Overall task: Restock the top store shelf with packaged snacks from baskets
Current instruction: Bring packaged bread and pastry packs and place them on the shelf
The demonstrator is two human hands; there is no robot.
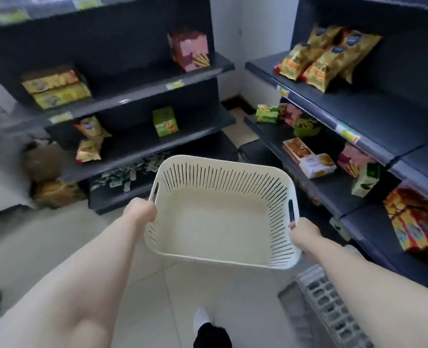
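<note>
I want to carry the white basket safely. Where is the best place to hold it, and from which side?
By the handle slots in its two end walls, one hand from each side. The basket is wide and open-topped, so the slots give the firmest hold; the left hand and right hand grip there.

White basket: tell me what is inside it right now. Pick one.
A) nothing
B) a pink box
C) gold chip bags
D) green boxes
A: the white basket, gripped at its side handles by the left hand and the right hand, shows only its bare floor and slotted walls.
</note>
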